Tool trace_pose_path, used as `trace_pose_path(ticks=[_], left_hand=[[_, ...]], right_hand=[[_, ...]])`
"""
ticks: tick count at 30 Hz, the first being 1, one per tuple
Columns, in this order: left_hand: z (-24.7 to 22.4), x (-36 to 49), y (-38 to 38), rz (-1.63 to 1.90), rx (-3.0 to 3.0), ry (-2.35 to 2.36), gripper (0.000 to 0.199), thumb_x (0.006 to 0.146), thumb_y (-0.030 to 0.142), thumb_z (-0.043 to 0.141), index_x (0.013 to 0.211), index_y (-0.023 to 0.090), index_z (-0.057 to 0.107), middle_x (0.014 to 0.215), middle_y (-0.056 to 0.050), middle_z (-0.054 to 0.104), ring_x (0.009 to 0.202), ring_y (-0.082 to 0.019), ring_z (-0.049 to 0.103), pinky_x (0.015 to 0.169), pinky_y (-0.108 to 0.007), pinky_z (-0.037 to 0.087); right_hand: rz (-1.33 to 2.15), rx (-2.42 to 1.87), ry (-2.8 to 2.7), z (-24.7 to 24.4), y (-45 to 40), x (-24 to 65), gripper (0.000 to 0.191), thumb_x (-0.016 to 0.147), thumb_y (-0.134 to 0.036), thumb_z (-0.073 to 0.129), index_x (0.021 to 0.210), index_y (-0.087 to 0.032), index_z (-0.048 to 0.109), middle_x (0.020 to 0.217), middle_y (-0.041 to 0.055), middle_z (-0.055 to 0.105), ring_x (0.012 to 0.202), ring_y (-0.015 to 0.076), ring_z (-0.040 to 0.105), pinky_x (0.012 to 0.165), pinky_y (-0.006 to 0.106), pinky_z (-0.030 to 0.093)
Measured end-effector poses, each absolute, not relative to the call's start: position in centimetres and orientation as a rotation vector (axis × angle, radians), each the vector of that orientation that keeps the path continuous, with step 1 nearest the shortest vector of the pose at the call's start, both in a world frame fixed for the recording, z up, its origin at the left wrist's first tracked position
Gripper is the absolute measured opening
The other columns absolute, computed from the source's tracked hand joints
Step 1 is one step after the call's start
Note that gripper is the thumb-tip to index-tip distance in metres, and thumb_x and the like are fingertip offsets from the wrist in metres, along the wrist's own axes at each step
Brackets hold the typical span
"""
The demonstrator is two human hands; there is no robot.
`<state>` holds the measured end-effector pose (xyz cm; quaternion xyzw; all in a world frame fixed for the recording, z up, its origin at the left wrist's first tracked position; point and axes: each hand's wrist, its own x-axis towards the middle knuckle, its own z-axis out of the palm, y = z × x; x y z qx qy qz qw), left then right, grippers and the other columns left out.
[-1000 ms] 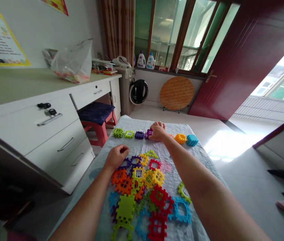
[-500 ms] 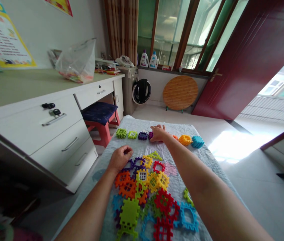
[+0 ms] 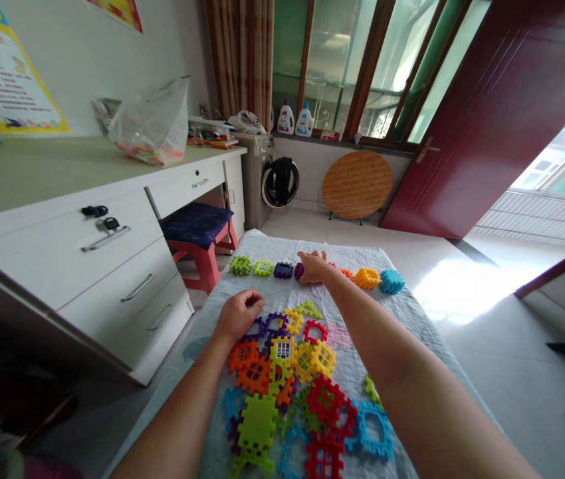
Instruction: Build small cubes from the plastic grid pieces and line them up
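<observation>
My right hand (image 3: 313, 267) reaches to the row of small stacks at the far side of the cloth, its fingers around a purple piece (image 3: 299, 271). In that row, a green stack (image 3: 240, 266), a light green piece (image 3: 263, 268) and a dark purple stack (image 3: 283, 270) lie to its left; an orange-yellow stack (image 3: 367, 278) and a blue stack (image 3: 392, 281) lie to its right. My left hand (image 3: 239, 315) rests on the cloth with curled fingers, beside purple frames (image 3: 276, 324). Whether it holds anything is hidden. Nearer lies a loose pile with green (image 3: 257, 420), red and yellow pieces.
A pale cloth (image 3: 362, 256) covers the work surface. To the left are a white drawer desk (image 3: 113, 266) and a red stool (image 3: 207, 263) with a dark cushion. A washing machine (image 3: 255, 173), a round wooden board (image 3: 357, 184) and a dark red door (image 3: 472, 126) stand beyond.
Both hands keep nearly the same places and poses. The view has shifted very slightly, and a little more of the row's red and orange pieces shows beside my right wrist.
</observation>
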<state>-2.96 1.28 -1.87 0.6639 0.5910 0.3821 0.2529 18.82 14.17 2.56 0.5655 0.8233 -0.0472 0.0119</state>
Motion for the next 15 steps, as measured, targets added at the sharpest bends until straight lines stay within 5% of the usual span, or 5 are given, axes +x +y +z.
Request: trace_pose_path(ticks=[5, 15], left_hand=[[-1.7, -2.8, 1.2, 1.042, 1.787, 1.593, 0.020, 0.077, 0.037, 0.053, 0.074, 0.020, 0.063, 0.070, 0.000, 0.067, 0.069, -0.017, 0.061, 0.068, -0.026, 0.045], [-1.7, -2.9, 1.1, 1.047, 1.821, 1.587, 0.022, 0.076, 0.040, 0.052, 0.075, 0.020, 0.063, 0.071, 0.000, 0.067, 0.071, -0.018, 0.061, 0.069, -0.026, 0.045]], right_hand=[[-0.172, 1.989, 2.756, 5.1, 12.9, 21.0, 0.080, 0.068, -0.037, 0.063, 0.140, -0.020, 0.032, 0.131, 0.0112, 0.053, 0.119, 0.0324, 0.041, 0.099, 0.050, 0.029], [-0.529, 2.153, 3.112, 6.1, 0.3, 31.0, 0.037, 0.076, -0.030, 0.057, 0.111, -0.018, 0.059, 0.107, 0.0097, 0.065, 0.096, 0.0219, 0.061, 0.088, 0.038, 0.047]])
